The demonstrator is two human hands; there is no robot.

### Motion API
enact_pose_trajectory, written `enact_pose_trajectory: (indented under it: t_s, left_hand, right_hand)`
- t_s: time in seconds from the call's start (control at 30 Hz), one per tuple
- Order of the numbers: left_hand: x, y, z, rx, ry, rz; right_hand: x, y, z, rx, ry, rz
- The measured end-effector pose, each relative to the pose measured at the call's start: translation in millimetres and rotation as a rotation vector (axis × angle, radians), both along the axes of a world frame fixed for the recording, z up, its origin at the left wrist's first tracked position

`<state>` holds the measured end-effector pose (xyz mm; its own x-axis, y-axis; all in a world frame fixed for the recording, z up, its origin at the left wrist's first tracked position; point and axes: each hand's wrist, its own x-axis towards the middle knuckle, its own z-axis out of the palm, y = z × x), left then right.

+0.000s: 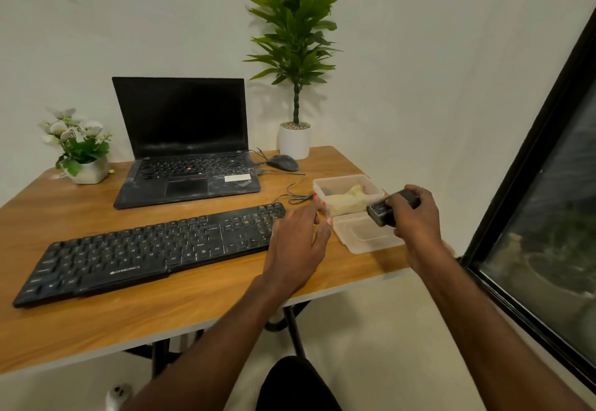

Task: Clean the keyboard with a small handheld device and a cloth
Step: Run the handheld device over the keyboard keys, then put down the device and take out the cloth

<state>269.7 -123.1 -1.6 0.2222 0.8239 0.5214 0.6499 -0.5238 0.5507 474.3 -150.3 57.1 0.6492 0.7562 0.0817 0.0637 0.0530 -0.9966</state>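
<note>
Person at a wooden surface [193, 307], holding a small dark handheld device [388, 209] beside a keyboard.

At the surface's 10 o'clock a white flower pot [88, 171] is sitting, with an open black laptop [187, 165] at 12 and a black Zebronics keyboard [145, 249] lying at the centre, angled up toward 2 o'clock. A mouse [282, 162] and a tall potted plant [295, 139] are standing near 1 o'clock. The left hand [298, 239] is hovering released, fingers relaxed, over the keyboard's right end. At 3 o'clock a clear plastic container [346, 196] is holding a yellowish cloth [350, 197]; its lid [366, 233] is lying just in front. The right hand [414, 213] is grasping the device above the lid.
</note>
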Motion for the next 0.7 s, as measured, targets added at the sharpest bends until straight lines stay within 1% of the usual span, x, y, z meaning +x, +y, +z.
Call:
enact_pose_trajectory:
  t_s: [0.07, 0.13, 0.23, 0.33, 0.43, 0.57, 0.7]
  left_hand:
    - [14.7, 3.4, 0.9, -0.02, 0.008, -0.024]
    - [22.9, 6.6, -1.1, -0.05, 0.057, -0.035]
    - [25.6, 7.0, -4.3, -0.094, 0.163, -0.012]
    - [27.3, 6.2, -7.0, -0.086, 0.262, -0.003]
    - [28.2, 8.4, -8.1, -0.092, 0.282, 0.0]
    - [28.5, 6.7, -7.0, -0.091, 0.285, 0.007]
    - [28.8, 3.9, -5.7, -0.074, 0.312, 0.013]
  right_hand:
    - [1.4, 0.3, -5.2, -0.026, -0.109, -0.051]
    - [1.5, 1.7, -9.3, -0.054, -0.164, -0.056]
    - [2.6, 2.7, -17.1, -0.123, -0.187, -0.045]
    - [5.1, 3.6, -24.7, -0.155, -0.207, -0.031]
    - [4.9, 7.3, -26.7, -0.172, -0.273, -0.033]
    - [6.4, 12.1, -33.8, -0.251, -0.387, -0.081]
    - [8.9, 12.0, -37.6, -0.282, -0.409, -0.1]
